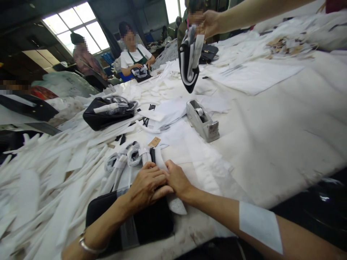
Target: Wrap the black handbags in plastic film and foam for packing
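Note:
A black bag [154,220] lies at the table's near edge, with wrapped handles [135,155] and white padding at its far side. My left hand [149,184] rests over the bag's right part, fingers bent and pressed together against my other hand. Beside it, my right hand [177,180] is closed around the white foam strip [177,205] at the bag's right side. The fingertips of both hands meet there, partly hidden. A grey tape dispenser [202,121] stands beyond my right hand.
Another person's hand [211,23] holds a folded black bag [189,65] above the table. A black bag [108,113] with wrapped handles sits at the upper left. White strips [54,180] cover the left side. Other people are across the table.

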Demonstrator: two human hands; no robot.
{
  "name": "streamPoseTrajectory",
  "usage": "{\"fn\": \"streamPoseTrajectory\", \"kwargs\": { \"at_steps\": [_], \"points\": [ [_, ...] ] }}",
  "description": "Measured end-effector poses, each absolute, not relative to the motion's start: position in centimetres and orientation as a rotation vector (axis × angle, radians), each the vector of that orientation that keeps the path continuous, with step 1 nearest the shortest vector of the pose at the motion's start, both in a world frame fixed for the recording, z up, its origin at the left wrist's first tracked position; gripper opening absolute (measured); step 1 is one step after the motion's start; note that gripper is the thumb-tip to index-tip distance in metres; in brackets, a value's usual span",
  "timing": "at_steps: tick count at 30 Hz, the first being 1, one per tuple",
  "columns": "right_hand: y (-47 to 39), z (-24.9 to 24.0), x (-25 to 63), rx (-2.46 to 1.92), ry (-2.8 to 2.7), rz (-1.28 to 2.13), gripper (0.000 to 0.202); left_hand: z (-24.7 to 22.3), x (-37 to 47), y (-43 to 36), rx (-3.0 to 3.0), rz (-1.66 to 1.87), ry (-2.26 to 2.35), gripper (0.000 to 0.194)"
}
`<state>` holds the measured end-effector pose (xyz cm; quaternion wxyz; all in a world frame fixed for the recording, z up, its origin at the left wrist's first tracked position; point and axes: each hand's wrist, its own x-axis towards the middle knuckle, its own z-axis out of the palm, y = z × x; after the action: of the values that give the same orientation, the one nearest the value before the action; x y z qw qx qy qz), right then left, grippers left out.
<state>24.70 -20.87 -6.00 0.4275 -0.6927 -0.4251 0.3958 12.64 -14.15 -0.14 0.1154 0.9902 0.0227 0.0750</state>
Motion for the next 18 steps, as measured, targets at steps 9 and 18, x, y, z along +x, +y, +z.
{"fn": "streamPoseTrajectory", "kwargs": {
  "at_steps": [9,18],
  "points": [
    [-20.4,-6.4,24.5,-1.6,-1.1,1.067,0.005,-0.5,12.8,-13.1,2.987,0.406,0.213,0.045],
    [-21.9,-6.4,25.3,-1.605,-1.138,1.073,0.018,-2.1,13.4,-12.9,3.003,0.401,0.243,0.047]
  ]
}}
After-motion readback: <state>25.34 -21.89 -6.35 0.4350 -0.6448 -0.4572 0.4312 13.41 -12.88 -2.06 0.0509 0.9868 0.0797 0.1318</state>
